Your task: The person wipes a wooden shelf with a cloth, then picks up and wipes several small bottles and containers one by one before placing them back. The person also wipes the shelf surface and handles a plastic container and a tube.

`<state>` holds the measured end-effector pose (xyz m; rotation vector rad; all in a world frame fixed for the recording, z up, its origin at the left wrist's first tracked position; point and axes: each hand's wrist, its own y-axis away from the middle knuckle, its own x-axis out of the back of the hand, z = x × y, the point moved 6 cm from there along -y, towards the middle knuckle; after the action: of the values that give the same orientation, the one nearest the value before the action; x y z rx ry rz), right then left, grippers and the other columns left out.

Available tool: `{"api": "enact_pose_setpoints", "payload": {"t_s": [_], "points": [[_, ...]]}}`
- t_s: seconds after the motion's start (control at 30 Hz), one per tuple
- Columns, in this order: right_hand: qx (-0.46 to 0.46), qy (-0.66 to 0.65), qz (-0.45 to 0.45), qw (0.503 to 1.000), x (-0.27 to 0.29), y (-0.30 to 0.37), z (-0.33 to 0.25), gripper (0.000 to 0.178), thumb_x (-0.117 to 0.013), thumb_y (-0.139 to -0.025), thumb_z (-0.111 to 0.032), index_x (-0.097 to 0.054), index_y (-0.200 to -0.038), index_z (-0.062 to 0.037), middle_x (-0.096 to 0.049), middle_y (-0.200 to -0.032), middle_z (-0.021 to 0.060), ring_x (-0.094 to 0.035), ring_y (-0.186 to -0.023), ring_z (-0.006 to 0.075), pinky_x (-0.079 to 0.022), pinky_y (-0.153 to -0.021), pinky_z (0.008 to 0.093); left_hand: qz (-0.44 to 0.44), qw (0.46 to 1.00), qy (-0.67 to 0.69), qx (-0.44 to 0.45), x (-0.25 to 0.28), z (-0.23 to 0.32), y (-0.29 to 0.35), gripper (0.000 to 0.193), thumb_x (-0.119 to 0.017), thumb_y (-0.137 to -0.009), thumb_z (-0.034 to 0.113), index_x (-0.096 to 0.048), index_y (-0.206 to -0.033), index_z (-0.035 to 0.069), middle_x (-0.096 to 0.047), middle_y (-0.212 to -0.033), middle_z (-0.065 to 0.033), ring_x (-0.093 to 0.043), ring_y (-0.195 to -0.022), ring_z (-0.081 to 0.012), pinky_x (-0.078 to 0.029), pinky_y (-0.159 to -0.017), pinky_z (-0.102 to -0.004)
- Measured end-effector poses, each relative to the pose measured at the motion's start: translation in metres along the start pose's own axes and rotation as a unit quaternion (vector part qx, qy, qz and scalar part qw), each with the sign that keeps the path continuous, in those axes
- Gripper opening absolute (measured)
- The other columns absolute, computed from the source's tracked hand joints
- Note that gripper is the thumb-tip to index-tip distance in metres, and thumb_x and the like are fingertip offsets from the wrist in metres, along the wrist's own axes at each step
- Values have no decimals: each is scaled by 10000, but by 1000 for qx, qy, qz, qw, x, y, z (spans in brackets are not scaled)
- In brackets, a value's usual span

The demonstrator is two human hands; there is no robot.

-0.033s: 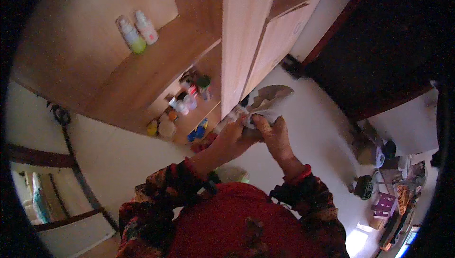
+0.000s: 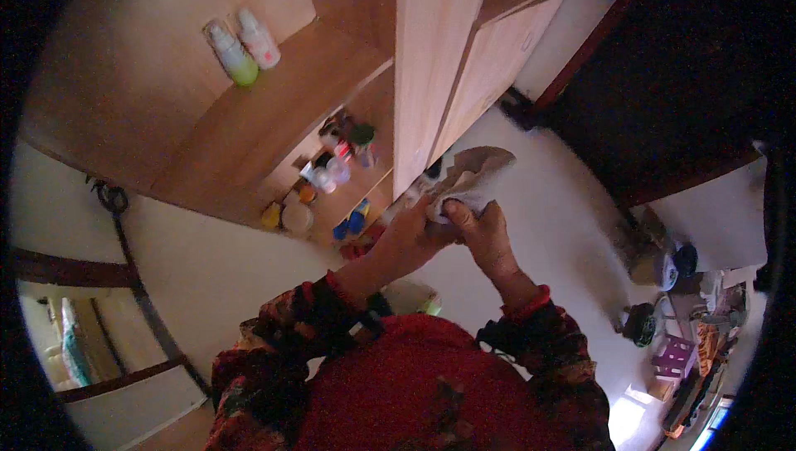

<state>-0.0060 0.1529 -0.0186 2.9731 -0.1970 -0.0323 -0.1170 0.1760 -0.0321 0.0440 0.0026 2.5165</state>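
In front of my body, both hands meet on a crumpled whitish cloth (image 2: 469, 193). Its loose, brownish-shaded end spreads out beyond my fingers toward the cabinet's base. My left hand (image 2: 412, 238) is closed on the bunched near part, its fingers partly hidden by the folds. My right hand (image 2: 487, 238) pinches the same cloth, the thumb bent over the top. The two hands are nearly touching. Blur and dim light hide the cloth's details.
A wooden cabinet (image 2: 249, 140) rises ahead and left, with two pump bottles (image 2: 246, 49) on a shelf. Lower down stand small jars (image 2: 325, 176) and a blue item (image 2: 355, 220). Rightward are a dark doorway (image 2: 655, 61), bags, and a purple basket (image 2: 673, 355).
The view has shifted slightly, so the cabinet and bottles sit a little further right. Both hands stay closed on the cloth, whose folds have moved a little.
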Motion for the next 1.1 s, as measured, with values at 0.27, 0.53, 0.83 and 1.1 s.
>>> {"api": "enact_pose_setpoints", "payload": {"t_s": [0.27,0.53,0.83,1.1], "points": [[-195,50,-25,979,2,9,90,287,-617,-843,-277,-612,-986,-28,-632,-731,24,-524,-567,82,-405,-481,230,113,959,-183,183,62,-116,23,451,-728,-732,165,-507,-1078,-22,-607,-934,-121,-594,-849,-181,-488,-766,-327],[-336,153,64,927,60,53,195,308,-621,-808,-314,-635,-933,-33,-629,-700,23,-522,-534,78,-374,-418,246,306,935,-74,161,164,-244,35,384,-732,-716,146,-530,-1007,-4,-579,-973,-82,-559,-926,-166,-484,-743,-354],[-417,30,166,893,80,114,232,262,-595,-829,-320,-623,-862,-62,-584,-660,2,-466,-476,63,-312,-380,236,308,951,-36,12,204,-320,-37,440,-759,-720,195,-526,-1060,43,-571,-1018,-73,-561,-902,-216,-473,-785,-372],[-420,14,199,885,76,134,251,247,-624,-837,-291,-606,-868,-46,-570,-633,14,-464,-454,69,-309,-363,237,359,926,-69,96,216,-361,-64,480,-751,-673,79,-510,-1075,-23,-616,-986,-122,-621,-887,-237,-511,-788,-308]]}}
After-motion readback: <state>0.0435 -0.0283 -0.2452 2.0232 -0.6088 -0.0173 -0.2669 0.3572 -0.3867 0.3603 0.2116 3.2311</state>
